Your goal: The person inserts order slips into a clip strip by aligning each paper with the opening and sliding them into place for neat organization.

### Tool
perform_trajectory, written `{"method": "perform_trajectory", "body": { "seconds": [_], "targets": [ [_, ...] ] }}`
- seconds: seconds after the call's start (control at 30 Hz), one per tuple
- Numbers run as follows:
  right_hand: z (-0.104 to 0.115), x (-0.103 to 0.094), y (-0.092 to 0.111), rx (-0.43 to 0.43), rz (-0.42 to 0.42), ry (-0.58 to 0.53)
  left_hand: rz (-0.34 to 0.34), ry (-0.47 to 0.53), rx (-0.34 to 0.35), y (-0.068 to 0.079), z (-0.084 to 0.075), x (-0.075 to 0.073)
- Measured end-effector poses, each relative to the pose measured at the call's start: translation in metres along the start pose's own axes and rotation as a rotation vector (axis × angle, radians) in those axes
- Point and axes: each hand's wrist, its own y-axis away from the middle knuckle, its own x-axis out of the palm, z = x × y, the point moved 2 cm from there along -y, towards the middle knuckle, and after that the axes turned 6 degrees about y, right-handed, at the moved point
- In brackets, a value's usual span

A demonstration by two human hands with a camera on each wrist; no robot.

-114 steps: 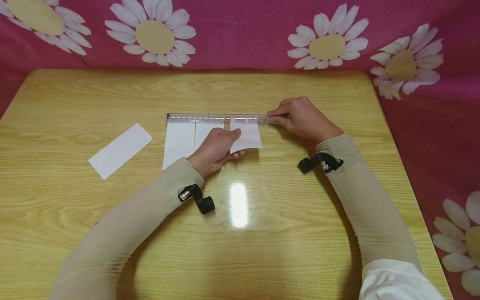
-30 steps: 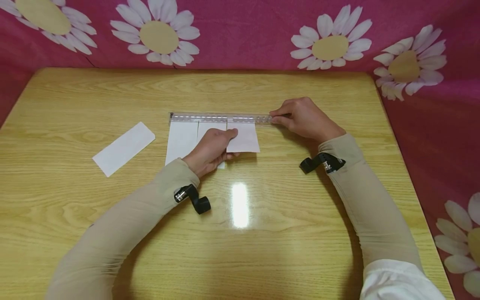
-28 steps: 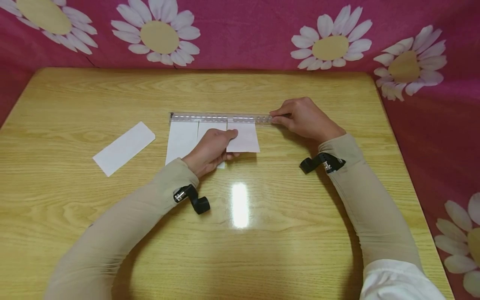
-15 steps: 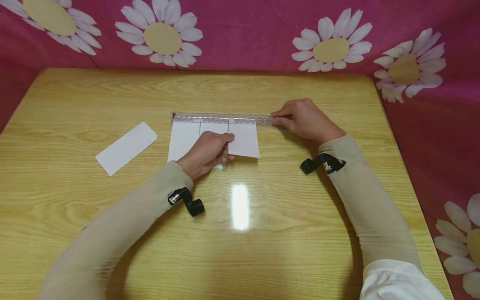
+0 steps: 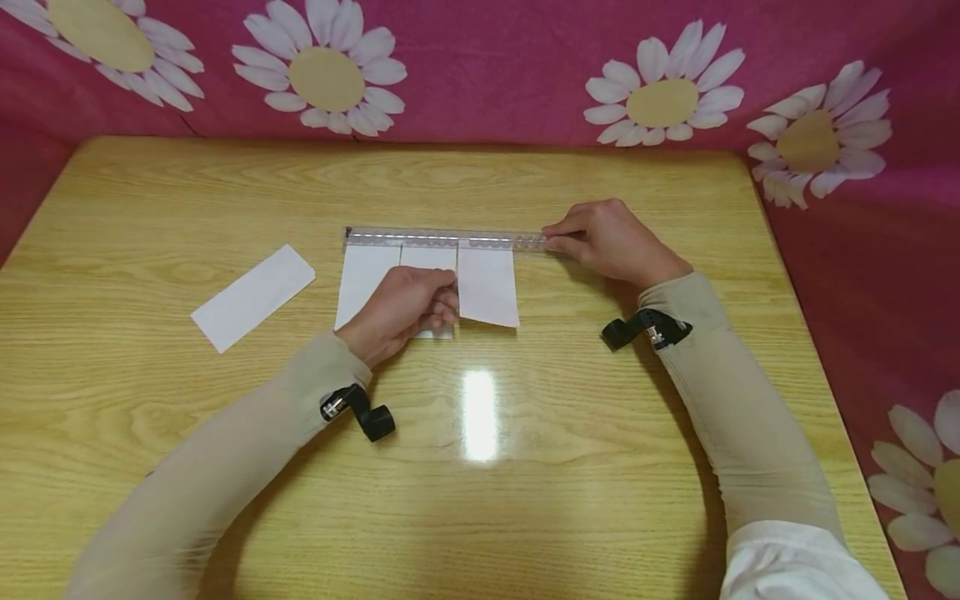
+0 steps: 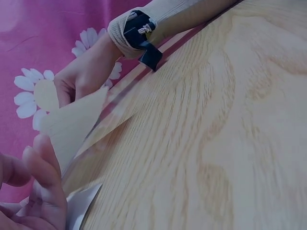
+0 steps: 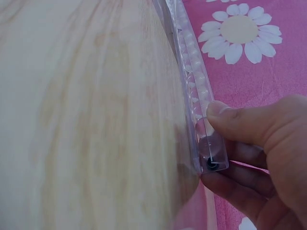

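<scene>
A clear plastic ticket rail (image 5: 420, 237) lies crosswise on the table, with round shapes inside it in the right wrist view. Three white paper slips hang from its near edge: the left slip (image 5: 367, 275), the middle slip (image 5: 427, 257) and the right slip (image 5: 487, 287), whose lower corner lifts off the table. My right hand (image 5: 611, 242) pinches the rail's right end between thumb and fingers. Over the middle slip, just left of the right one, my left hand (image 5: 408, 304) holds nothing, its fingers loosely bent. It hides much of the middle slip.
A loose white paper slip (image 5: 252, 297) lies slantwise on the wooden table (image 5: 555, 467) to the left. Behind the table's far edge hangs a pink cloth (image 5: 487, 75) with large daisies. Black straps (image 5: 367, 414) curl from both wrists.
The right slip has come into line beside the middle one under the rail. My left hand has let go of it and drawn left. My right hand has stayed on the rail's end.
</scene>
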Motion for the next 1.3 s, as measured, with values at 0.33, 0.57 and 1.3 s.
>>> {"method": "perform_trajectory", "body": {
  "seconds": [0.33,0.57,1.3],
  "targets": [
    [-0.001,0.0,0.001,-0.014,-0.015,0.011,-0.038,-0.036,0.04,0.002,0.0,-0.011],
    [0.0,0.001,0.0,-0.006,-0.007,-0.014,-0.036,0.026,0.087,0.005,-0.008,-0.019],
    [0.0,0.001,0.001,0.015,0.011,0.007,-0.061,0.053,0.187,0.022,-0.045,-0.063]
  ]
}}
